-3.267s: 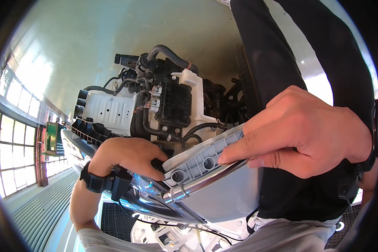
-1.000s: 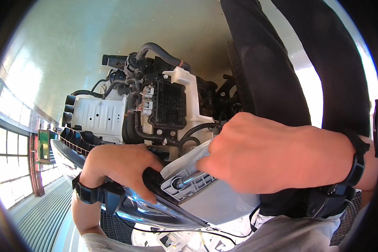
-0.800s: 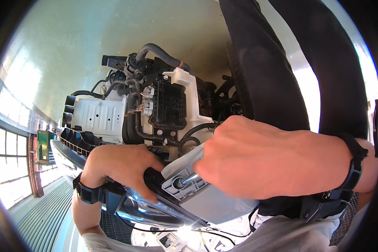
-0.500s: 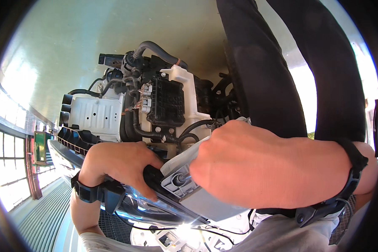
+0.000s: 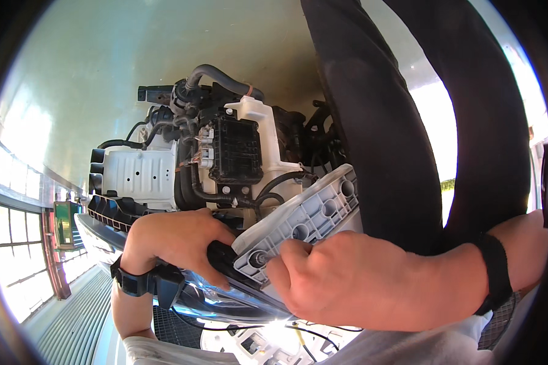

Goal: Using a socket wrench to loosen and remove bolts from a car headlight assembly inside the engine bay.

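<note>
Ribbed panel (image 5: 313,214) slants beside arched left hand (image 5: 186,238) and curled right hand (image 5: 332,277); I cannot tell either grip's hold.

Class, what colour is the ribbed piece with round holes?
The ribbed piece is light grey; it shows best in the head view.

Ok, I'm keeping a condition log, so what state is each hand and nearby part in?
Left hand: bent, black part between thumb and fingers
Right hand: curled; its contents, if any, are hidden
Grey ribbed panel: slanted, ribbed side showing
Black box: mounted on white bracket
White connectors: plugged into the black box
Thick hose: arched
</note>
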Available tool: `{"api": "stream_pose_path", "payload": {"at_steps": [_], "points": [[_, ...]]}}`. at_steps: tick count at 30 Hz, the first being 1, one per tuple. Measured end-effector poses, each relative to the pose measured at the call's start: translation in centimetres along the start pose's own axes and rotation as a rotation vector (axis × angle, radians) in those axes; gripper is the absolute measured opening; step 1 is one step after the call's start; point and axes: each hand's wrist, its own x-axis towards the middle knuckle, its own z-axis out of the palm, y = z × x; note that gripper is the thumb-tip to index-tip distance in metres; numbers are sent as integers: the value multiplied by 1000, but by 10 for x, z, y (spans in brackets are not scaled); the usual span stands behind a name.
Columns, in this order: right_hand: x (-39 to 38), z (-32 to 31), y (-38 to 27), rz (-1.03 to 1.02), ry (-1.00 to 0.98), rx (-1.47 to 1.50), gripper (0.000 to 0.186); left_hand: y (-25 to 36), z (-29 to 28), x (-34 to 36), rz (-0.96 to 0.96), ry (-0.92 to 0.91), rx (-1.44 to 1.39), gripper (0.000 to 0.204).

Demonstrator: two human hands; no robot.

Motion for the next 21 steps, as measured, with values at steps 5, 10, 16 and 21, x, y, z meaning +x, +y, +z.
{"api": "stream_pose_path", "payload": {"at_steps": [5,10,16,21], "points": [[-1,-2,17,-223,-93,-115,14,0,1,-1,4,0,-7,62],[-5,2,12,-81,-139,-24,14,0,-3,0,-9,-21,-39,62],[-1,0,19,-104,-59,20,13,4,-2,-1,6,-13,-26,61],[1,2,18,-90,-108,-31,11,0,-2,1,11,-11,-45,59]]}}
